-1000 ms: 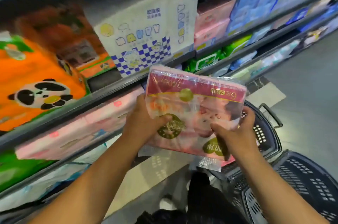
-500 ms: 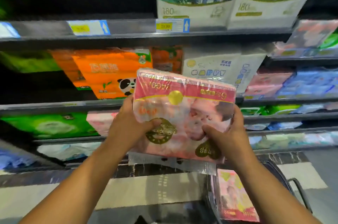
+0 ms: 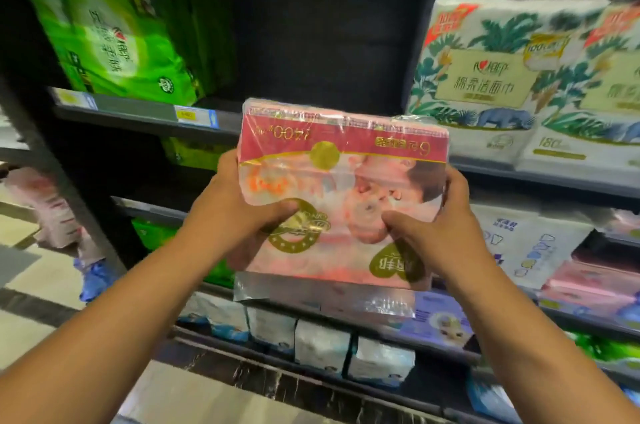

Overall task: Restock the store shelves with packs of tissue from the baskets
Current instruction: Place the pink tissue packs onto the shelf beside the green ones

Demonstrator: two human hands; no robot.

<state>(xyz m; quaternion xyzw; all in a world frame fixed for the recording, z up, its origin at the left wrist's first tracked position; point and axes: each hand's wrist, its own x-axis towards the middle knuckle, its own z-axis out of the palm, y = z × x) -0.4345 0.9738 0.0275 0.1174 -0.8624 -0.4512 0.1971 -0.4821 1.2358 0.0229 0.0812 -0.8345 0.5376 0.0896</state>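
- Pack of tissue (image 3: 343, 188), pink and film-wrapped, is held in the air in front of the shelves. Its printed face is toward the camera, upside down, about level with the upper shelf edge (image 3: 145, 111).
- Left grip (image 3: 235, 212) clasps the pack's left side, thumb across the front and fingers hidden behind. Right grip (image 3: 446, 233) clasps the right side the same way.
- It is probably light for its bulk, and soft. The thumbs seem to dent the front a little, so a hard squeeze would crush it rather than secure it.
- Glossy film looks slippery. A two-sided hold, thumbs on the face and fingers behind, suits it better than a pinch at one corner.
- Loose film flap (image 3: 322, 299) hangs below the pack. It is no place to lift from, as it may stretch or tear.
- Green packs (image 3: 117, 35) and white palm-print packs (image 3: 502, 77) stand on the upper shelf, well apart. Sliding the pack in flat on its base should keep it from toppling.
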